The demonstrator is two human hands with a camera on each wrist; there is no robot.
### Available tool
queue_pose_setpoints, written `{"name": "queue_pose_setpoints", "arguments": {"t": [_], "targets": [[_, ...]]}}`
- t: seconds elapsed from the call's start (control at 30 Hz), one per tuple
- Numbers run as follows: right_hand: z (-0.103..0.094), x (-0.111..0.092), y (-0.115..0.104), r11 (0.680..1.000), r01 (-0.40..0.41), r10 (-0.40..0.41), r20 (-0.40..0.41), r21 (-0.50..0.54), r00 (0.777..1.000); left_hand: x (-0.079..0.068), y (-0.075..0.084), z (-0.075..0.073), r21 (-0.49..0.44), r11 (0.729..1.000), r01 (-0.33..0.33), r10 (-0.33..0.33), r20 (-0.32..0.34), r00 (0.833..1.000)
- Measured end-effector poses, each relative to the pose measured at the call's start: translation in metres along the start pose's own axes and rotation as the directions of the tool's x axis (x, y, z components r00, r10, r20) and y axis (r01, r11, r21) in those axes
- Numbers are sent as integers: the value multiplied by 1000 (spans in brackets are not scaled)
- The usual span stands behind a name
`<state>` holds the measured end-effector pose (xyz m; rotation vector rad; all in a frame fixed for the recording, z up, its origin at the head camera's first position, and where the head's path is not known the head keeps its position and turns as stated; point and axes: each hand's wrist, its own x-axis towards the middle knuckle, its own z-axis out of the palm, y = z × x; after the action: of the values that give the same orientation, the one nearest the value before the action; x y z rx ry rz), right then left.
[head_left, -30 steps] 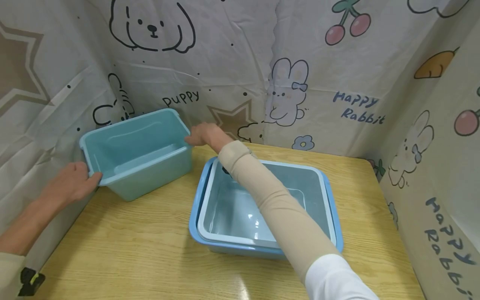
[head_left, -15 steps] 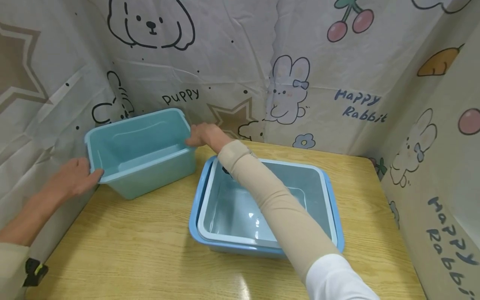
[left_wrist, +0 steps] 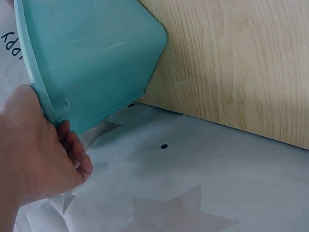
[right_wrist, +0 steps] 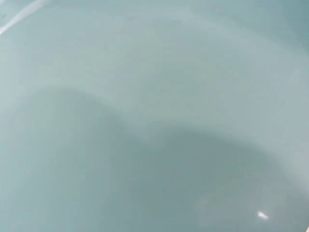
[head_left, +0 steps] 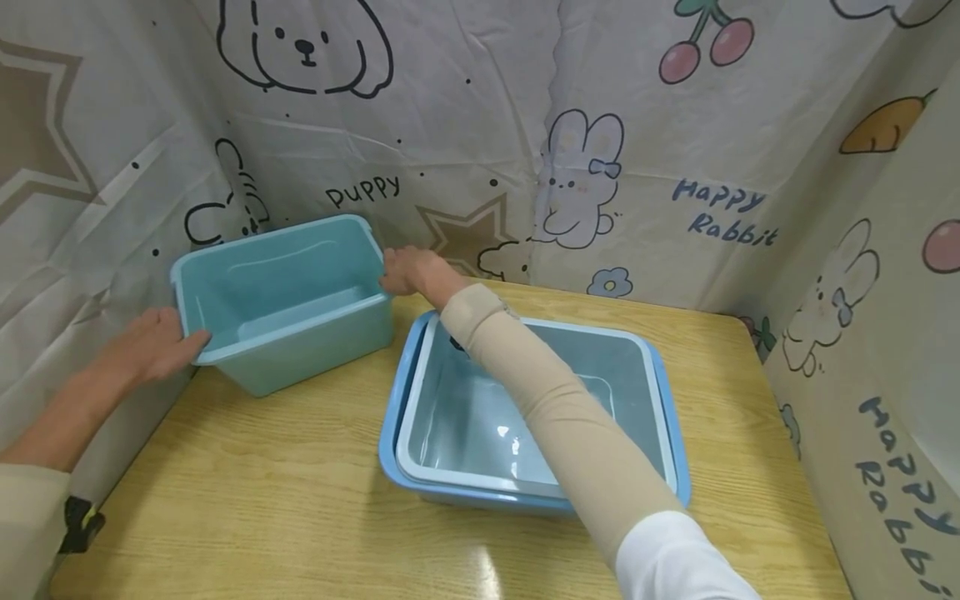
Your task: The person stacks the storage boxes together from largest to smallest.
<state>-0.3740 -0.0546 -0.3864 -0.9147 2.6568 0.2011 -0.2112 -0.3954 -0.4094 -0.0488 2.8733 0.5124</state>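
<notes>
A teal plastic storage bin, open at the top, stands at the back left of the wooden table, set at an angle. My left hand grips its left end, thumb over the rim at the front corner. In the left wrist view, the fingers of that hand curl beneath the bin's rim. At the opposite end, my right hand holds the right rim. A pale blue bin sits nested inside a darker blue bin, under my right forearm.
Patterned cloth hangs behind the table and along both sides. The wooden tabletop extends in front of the bins. Only a close, blurred pale blue-green surface with a shadow fills the right wrist view.
The teal bin has shifted slightly to the right, with both hands on its ends. The nested blue bins stay in place.
</notes>
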Motion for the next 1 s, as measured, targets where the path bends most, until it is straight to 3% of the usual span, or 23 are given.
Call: {"name": "queue_pose_setpoints", "arguments": {"t": [0.17, 0.33, 0.77, 1.0], "targets": [[-1, -2, 2, 993, 20, -24, -38, -121, 999, -1, 1, 2, 0, 1000, -19, 19, -29, 999], [-6, -5, 5, 987, 14, -25, -61, -160, 998, -2, 6, 1, 16, 999, -34, 35, -57, 998], [-15, -21, 17, 985, 24, -43, -105, -173, 994, 2, 16, -13, 160, 983, -94, 119, -150, 981], [-20, -35, 25, 990, 35, -54, -141, -136, 989, 1, 26, -19, 192, 974, -119, 153, -176, 972]]}}
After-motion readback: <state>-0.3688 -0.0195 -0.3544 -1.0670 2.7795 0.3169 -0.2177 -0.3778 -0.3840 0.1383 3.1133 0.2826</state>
